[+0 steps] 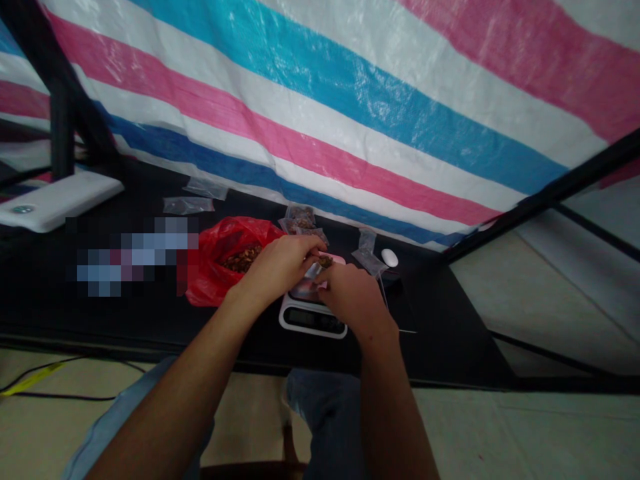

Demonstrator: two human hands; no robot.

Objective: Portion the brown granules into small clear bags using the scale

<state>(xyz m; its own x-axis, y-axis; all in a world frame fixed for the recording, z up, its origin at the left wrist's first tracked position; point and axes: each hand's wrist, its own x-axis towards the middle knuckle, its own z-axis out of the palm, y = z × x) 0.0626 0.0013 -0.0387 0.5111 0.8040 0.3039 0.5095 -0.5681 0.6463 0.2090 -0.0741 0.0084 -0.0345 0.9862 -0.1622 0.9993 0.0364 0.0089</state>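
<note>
A small clear plastic bag (pixel 325 261) with brown bits in it is between my hands, above a white kitchen scale (pixel 286 317). My left hand (pixel 283 262) is closed on the bag's left side, the fingertips bent toward it. From the right, my right hand (pixel 354 298) pinches the same bag with curled fingers; part of the grip is hidden. The scale's dark display faces me, too dim to read. Just left of my left hand, an open red plastic bag (pixel 207 277) holds a heap of brown dried pieces (pixel 241 259).
Several filled small bags (pixel 301 217) lie behind the scale. Flat clear bags (pixel 187 205) rest at the back left, another (pixel 369 253) at right beside a white oval object (pixel 389 258). A white box-like device (pixel 60 200) stands far left on the black table (pixel 440 313). Striped sheeting (pixel 320 100) hangs behind.
</note>
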